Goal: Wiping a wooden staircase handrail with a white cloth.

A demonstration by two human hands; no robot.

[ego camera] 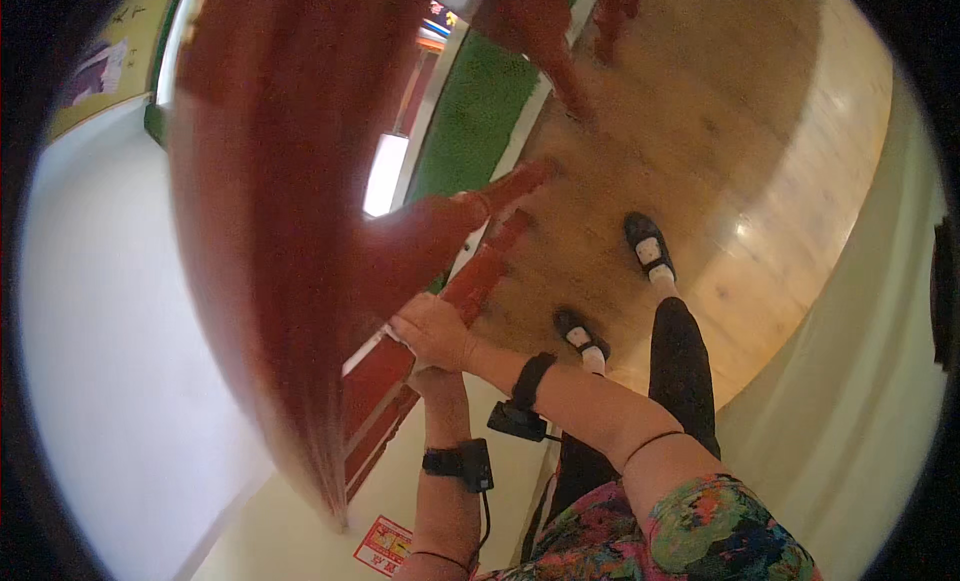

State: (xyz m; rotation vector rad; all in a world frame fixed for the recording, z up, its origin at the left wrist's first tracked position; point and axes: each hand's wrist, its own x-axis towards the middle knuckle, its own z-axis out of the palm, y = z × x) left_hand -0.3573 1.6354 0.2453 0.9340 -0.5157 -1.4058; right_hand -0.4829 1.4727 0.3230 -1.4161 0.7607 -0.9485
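My right hand [433, 330] is bent over at the red wooden furniture, its fingers curled and their tips turned away. A small white thing [399, 335] shows at these fingers, too small to name surely. Just below it, my left hand [436, 381] is mostly hidden behind the right hand and wrist. What the left fingers touch cannot be seen. A dark red wooden table [262, 206] rises across the left half of the view, its top blurred and strongly bent by the lens. Its turned legs [427, 228] reach down towards the floor, close to my hands.
Brown wood-patterned flooring [675, 131] lies under my feet, in black shoes [643, 240]. A green panel [480, 101] with white edging runs behind the legs. Left is a pale wall [112, 281]. A red-bordered label [384, 543] bearing writing lies near my left forearm. Black devices [476, 465] are strapped to both forearms.
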